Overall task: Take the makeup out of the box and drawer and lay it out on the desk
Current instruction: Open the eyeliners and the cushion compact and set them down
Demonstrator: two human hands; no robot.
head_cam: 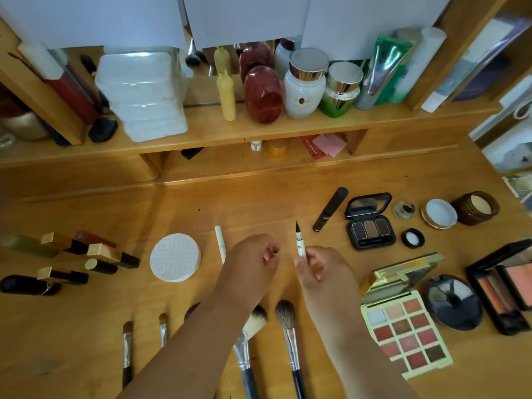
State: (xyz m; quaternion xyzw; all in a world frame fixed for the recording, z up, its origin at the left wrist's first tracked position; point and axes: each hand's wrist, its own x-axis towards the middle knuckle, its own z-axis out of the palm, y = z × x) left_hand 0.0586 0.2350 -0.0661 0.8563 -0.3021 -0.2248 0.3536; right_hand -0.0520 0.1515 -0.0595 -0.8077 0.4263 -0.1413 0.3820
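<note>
A: What are the hands doing?
B: The right hand (318,269) pinches a slim white eyeliner pen (300,240), tip uncovered; the left hand (253,263) pinches its small cap (275,250), mid-table (244,203).
A: Progress?
B: Seemingly late: lipsticks (86,254) along the left edge, brushes (289,338) near, palettes (403,335) right. No box or drawer is visible.

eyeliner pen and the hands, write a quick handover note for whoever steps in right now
Right hand pinches the uncapped eyeliner pen, tip up.
Left hand holds a small item, likely the cap.
Laid out on the desk: lipsticks left, compact, brushes in front, palettes and pots right.
Left: cap the pen, set it down. Box and drawer are out of view, so check them.
</note>
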